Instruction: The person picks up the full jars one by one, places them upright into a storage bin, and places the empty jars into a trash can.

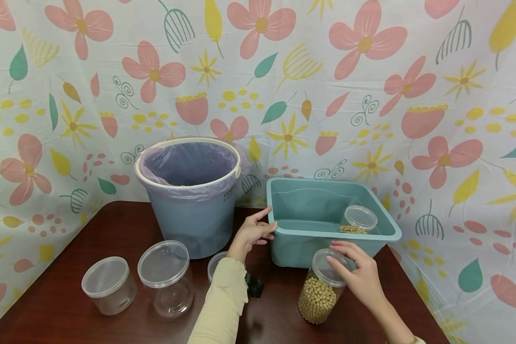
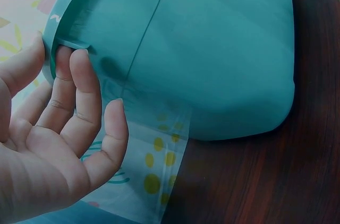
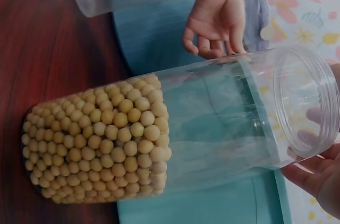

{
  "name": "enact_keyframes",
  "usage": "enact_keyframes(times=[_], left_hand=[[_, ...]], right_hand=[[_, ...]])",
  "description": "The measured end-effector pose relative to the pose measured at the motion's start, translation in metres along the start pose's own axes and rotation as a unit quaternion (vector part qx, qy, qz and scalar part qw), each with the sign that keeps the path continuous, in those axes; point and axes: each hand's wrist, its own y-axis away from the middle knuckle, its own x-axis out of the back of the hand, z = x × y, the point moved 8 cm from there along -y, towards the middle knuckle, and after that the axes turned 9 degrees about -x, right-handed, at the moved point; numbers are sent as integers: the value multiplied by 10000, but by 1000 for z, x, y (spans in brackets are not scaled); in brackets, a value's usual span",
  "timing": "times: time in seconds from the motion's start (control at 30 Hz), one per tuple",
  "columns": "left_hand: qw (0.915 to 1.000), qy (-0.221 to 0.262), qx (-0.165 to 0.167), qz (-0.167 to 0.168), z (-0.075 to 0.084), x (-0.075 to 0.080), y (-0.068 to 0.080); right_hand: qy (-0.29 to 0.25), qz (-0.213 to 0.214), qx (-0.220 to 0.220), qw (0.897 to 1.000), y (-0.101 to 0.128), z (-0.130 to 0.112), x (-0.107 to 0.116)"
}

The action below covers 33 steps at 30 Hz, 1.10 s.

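Two hands were at work on the dark wooden table. Your right hand lay over the lid of the bean jar, fingers curled round its rim and gripping it. That jar stood upright on the table, touching or just short of the front wall of the teal tub, and it was a little over half full of soybeans. In the right wrist view the clear upper part of the jar showed the tub through it.

Your left hand was at the tub's left front corner. Its fingers were loosely bent and touching the underside of the rim, with the thumb above; the hand was relaxed, not clamped on anything.

Inside the tub, near its right side, sat a second jar with a lid and a thin layer of beans.

A blue bucket lined with a pale purple bag stood just left of the tub, close beside your left wrist. Two empty lidded jars stood well to the left on the table. A third one was mostly hidden behind your left sleeve. A small black object lay by that sleeve; I could not tell what it was.
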Motion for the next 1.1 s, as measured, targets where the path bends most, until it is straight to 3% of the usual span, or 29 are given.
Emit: enact_keyframes(times=[0.13,0.33,0.63,0.87,1.1], left_hand=[[10000,-7,5,-24,4,-1,3],[9999,26,142,16,3,-1,4],[9998,20,172,20,1,0,2],[9999,6,141,-24,2,-1,1],[9999,2,156,-61,23,-3,17]], right_hand=[[70,-102,262,9996,5,-3,-1],[65,-311,243,9992,9,1,-3],[-69,-462,502,9976,10,-37,2],[125,-700,590,9957,13,-42,2],[252,-687,720,9947,15,-43,1]])
